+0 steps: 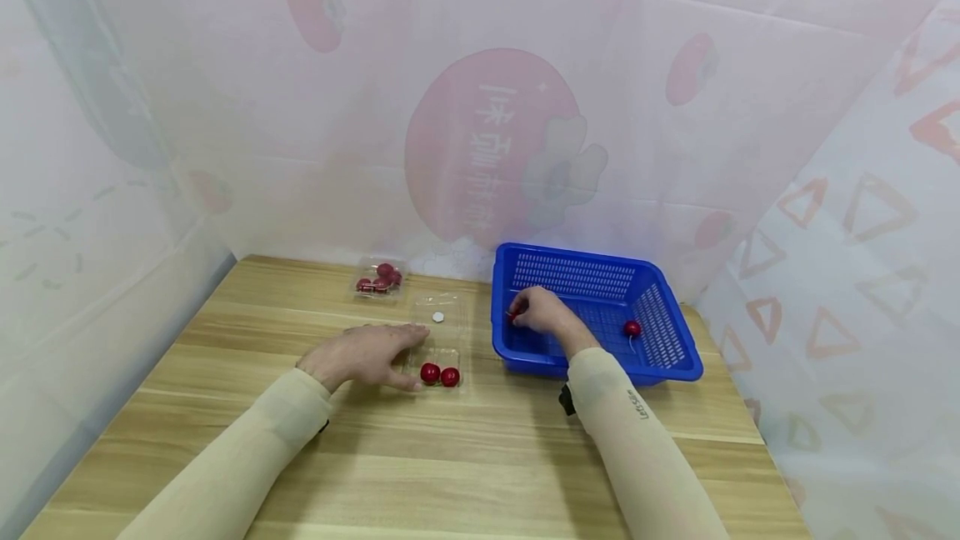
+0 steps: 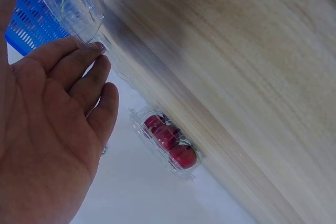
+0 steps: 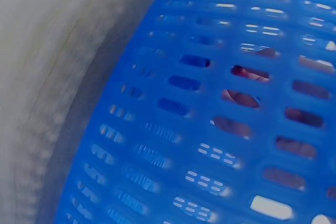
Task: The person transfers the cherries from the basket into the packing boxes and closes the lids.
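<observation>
My right hand [image 1: 542, 312] reaches into a blue plastic basket [image 1: 592, 255] and pinches a red cherry [image 1: 513, 317] by its left side. In the right wrist view the basket wall [image 3: 157, 129] covers most of the hand, with some red showing through the slots. Another cherry [image 1: 632, 328], with a pale stem, lies at the basket's right end. My left hand [image 1: 369, 355] is spread beside an opened clear plastic box [image 1: 459, 319], its fingertips at the box's left edge. Two cherries [image 1: 440, 375] sit in the near half of that box.
Behind the left hand, near the table's back edge, stands a second clear box [image 1: 360, 267] holding several cherries [image 2: 167, 136]. The wooden table [image 1: 420, 473] meets a printed white sheet [image 1: 360, 107] at the back, and similar sheets hang at both sides.
</observation>
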A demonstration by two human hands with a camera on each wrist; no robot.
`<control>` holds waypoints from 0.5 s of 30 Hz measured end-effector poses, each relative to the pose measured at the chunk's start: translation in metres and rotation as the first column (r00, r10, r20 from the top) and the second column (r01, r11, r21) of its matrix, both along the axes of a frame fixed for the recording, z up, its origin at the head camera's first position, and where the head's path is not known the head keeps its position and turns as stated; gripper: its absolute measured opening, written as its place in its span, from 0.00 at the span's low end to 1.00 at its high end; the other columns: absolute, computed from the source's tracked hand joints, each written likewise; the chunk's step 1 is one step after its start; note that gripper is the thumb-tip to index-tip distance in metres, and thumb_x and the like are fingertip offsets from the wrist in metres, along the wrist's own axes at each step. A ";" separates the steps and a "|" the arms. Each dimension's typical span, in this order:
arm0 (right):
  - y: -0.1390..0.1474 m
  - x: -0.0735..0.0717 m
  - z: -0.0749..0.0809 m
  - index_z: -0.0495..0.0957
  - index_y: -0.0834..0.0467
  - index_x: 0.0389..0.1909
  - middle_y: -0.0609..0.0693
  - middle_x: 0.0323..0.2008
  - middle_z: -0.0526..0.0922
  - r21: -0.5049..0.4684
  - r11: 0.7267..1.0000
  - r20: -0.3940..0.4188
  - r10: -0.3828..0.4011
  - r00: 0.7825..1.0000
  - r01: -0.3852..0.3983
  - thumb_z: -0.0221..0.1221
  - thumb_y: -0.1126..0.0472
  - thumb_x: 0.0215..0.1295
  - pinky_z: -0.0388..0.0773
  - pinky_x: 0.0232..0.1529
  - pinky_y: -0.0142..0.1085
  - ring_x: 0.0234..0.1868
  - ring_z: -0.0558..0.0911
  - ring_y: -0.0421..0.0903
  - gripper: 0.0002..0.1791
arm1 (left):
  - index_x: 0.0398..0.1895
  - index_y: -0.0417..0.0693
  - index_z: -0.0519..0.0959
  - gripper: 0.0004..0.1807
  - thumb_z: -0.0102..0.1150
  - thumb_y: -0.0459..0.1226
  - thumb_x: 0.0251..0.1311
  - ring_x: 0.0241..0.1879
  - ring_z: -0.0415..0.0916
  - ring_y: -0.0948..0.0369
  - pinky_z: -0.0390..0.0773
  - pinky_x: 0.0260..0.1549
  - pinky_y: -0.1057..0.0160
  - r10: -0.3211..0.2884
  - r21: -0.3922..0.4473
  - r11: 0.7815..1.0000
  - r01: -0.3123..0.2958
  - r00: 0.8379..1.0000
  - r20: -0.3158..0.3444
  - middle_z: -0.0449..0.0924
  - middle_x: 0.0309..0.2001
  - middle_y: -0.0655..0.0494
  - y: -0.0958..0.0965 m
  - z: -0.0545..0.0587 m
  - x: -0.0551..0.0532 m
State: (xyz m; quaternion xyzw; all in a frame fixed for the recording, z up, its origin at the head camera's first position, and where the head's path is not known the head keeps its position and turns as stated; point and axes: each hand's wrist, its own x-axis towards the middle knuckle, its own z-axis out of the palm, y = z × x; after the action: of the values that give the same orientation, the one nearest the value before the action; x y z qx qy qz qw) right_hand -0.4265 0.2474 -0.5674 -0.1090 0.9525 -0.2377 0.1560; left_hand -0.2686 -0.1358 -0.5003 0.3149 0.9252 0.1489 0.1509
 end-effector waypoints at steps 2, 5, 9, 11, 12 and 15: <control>0.002 0.004 0.004 0.95 0.50 0.50 0.47 0.50 0.95 -0.010 1.000 -0.016 0.003 1.000 -0.003 0.79 0.59 0.76 0.93 0.57 0.44 0.51 0.92 0.45 0.06 | 0.92 0.40 0.67 0.56 0.77 0.63 0.74 0.89 0.70 0.36 0.71 0.90 0.33 0.000 0.001 1.000 0.000 1.000 0.001 0.69 0.91 0.38 0.000 0.000 0.000; -0.001 0.022 0.026 0.95 0.51 0.51 0.47 0.50 0.95 -0.027 1.000 -0.024 0.010 1.000 -0.011 0.78 0.59 0.77 0.92 0.58 0.43 0.52 0.92 0.45 0.06 | 0.92 0.40 0.67 0.56 0.77 0.63 0.75 0.89 0.70 0.36 0.71 0.90 0.34 -0.002 0.002 1.000 0.002 1.000 0.002 0.69 0.91 0.38 0.000 0.000 0.000; 0.005 0.014 0.021 0.96 0.49 0.51 0.47 0.51 0.96 -0.032 0.999 -0.018 0.012 1.000 -0.013 0.78 0.58 0.77 0.92 0.54 0.42 0.51 0.92 0.45 0.07 | 0.92 0.40 0.67 0.56 0.77 0.63 0.75 0.89 0.70 0.36 0.71 0.90 0.34 0.000 0.003 1.000 0.000 1.000 0.003 0.69 0.91 0.38 0.000 0.000 0.000; 0.010 0.007 0.015 0.96 0.50 0.52 0.48 0.51 0.96 -0.035 0.999 -0.011 0.010 1.000 -0.010 0.79 0.57 0.77 0.92 0.52 0.44 0.51 0.92 0.47 0.08 | 0.92 0.40 0.67 0.56 0.77 0.64 0.75 0.89 0.70 0.36 0.71 0.90 0.34 0.000 0.004 1.000 0.000 1.000 0.004 0.69 0.91 0.38 0.000 0.000 0.000; 0.011 0.007 0.015 0.96 0.51 0.53 0.50 0.51 0.96 -0.039 0.999 -0.025 0.016 1.000 -0.017 0.79 0.58 0.76 0.92 0.51 0.45 0.51 0.92 0.48 0.08 | 0.92 0.40 0.67 0.56 0.77 0.64 0.75 0.89 0.70 0.36 0.71 0.90 0.34 0.001 0.005 1.000 -0.001 1.000 0.003 0.69 0.91 0.38 0.000 0.001 0.001; 0.006 0.022 0.035 0.95 0.53 0.53 0.52 0.52 0.96 -0.043 0.999 -0.031 0.015 0.999 -0.017 0.78 0.58 0.77 0.93 0.53 0.48 0.51 0.92 0.49 0.08 | 0.92 0.40 0.67 0.56 0.77 0.64 0.75 0.89 0.70 0.36 0.71 0.90 0.34 0.003 0.005 1.000 -0.003 1.000 0.004 0.69 0.91 0.38 0.000 0.001 0.001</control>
State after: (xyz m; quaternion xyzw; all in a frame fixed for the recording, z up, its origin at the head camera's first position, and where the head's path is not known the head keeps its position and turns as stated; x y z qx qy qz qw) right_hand -0.4046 0.2538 -0.5325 -0.1235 0.9485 -0.2552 0.1410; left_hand -0.2678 -0.1359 -0.4993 0.3137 0.9249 0.1522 0.1516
